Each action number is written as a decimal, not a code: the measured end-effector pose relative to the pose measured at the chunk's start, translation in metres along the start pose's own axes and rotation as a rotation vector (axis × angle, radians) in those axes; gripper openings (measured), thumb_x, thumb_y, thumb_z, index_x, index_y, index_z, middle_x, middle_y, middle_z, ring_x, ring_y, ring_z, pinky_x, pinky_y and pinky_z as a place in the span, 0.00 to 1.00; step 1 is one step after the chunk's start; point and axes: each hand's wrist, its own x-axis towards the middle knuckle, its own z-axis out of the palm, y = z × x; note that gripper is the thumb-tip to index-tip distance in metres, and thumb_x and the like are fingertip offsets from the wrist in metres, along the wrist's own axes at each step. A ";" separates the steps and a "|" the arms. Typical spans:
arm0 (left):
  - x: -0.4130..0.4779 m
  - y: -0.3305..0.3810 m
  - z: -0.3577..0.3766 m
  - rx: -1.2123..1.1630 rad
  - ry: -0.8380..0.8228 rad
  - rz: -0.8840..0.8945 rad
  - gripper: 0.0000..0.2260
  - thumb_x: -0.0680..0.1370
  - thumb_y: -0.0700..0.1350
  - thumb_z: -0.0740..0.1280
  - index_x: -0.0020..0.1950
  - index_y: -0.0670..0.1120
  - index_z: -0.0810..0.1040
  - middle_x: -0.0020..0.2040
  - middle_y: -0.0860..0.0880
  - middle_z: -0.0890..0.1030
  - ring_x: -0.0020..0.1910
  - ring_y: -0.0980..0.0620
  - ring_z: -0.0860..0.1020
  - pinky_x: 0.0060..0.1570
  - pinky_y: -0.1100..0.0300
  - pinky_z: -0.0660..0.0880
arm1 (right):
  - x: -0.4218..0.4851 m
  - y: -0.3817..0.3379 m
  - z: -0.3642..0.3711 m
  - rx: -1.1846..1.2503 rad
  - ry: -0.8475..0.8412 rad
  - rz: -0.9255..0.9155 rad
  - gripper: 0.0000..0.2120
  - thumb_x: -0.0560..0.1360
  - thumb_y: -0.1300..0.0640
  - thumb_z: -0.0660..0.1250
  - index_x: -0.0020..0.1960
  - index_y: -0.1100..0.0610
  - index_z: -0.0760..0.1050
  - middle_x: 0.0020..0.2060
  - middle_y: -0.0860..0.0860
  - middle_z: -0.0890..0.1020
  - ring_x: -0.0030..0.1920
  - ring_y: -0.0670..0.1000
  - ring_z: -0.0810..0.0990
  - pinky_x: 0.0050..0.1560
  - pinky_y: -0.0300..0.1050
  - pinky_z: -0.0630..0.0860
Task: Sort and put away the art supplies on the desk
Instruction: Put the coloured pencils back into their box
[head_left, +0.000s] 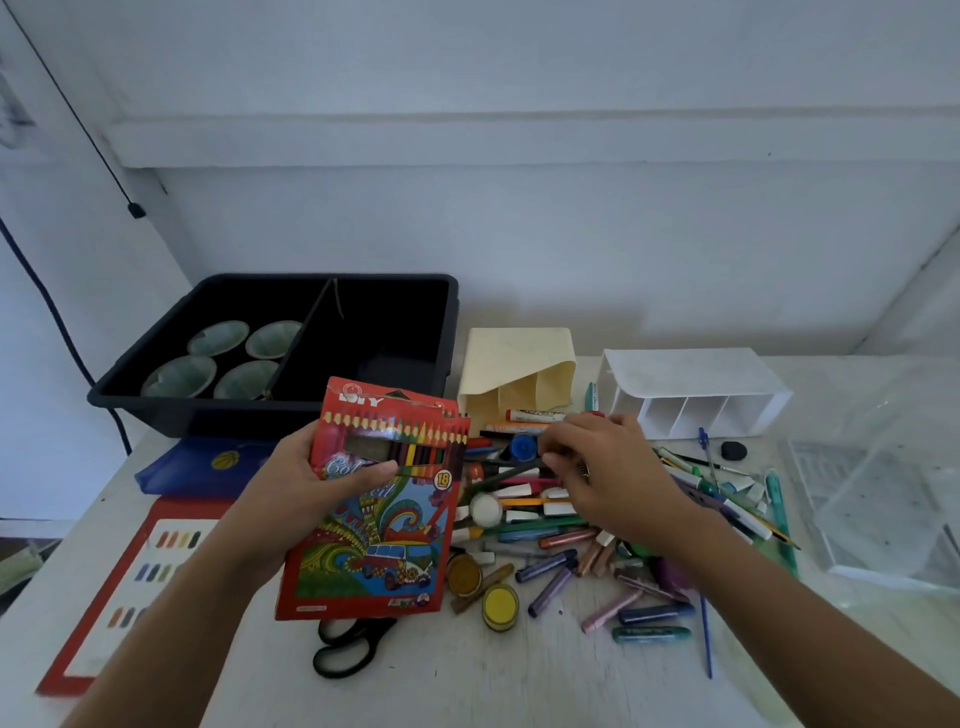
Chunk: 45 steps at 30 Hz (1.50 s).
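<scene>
Two bare hands work over a white desk (493, 675) strewn with art supplies. The left hand (306, 483) holds a red box of coloured pencils (379, 514) tilted above the desk, thumb across its front and fingers wrapped behind its left edge. Just right of the box, the right hand (613, 467) reaches into a heap of markers and crayons (566, 540); its fingers (558, 457) are pinched narrow around a dark pencil (506, 475) whose free end points left toward the box without touching it. Near the heap's front lie two small yellow paint pots (500, 605), and black scissors (348, 647) rest partly under the box's near edge. At far left sits a black divided bin (291, 405) with four pale cups (228, 358) in its left compartment. Behind the heap stand a cream holder (519, 364) and a white compartmented organiser (691, 389), both tipped on their sides. A clear plastic container (883, 499) sits at right, a blue pouch (202, 467) at left.
</scene>
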 end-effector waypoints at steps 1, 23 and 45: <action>0.001 0.001 0.000 0.015 -0.009 -0.001 0.24 0.65 0.53 0.80 0.57 0.52 0.78 0.47 0.50 0.88 0.43 0.46 0.88 0.34 0.58 0.83 | 0.002 -0.001 -0.001 0.052 0.007 0.015 0.03 0.79 0.54 0.66 0.51 0.46 0.76 0.45 0.39 0.79 0.46 0.44 0.75 0.55 0.51 0.70; 0.007 0.040 0.011 0.298 -0.249 0.093 0.21 0.69 0.52 0.79 0.59 0.52 0.78 0.52 0.53 0.87 0.48 0.52 0.87 0.45 0.58 0.83 | 0.068 -0.045 -0.034 0.181 0.019 -0.289 0.06 0.79 0.52 0.67 0.54 0.50 0.80 0.52 0.43 0.80 0.54 0.46 0.74 0.61 0.56 0.64; 0.007 0.040 0.022 0.264 -0.202 0.067 0.21 0.69 0.52 0.79 0.59 0.50 0.78 0.50 0.53 0.87 0.47 0.51 0.87 0.45 0.56 0.83 | 0.070 -0.073 -0.020 1.054 0.181 0.290 0.14 0.79 0.54 0.69 0.59 0.50 0.65 0.44 0.48 0.86 0.47 0.49 0.85 0.50 0.48 0.82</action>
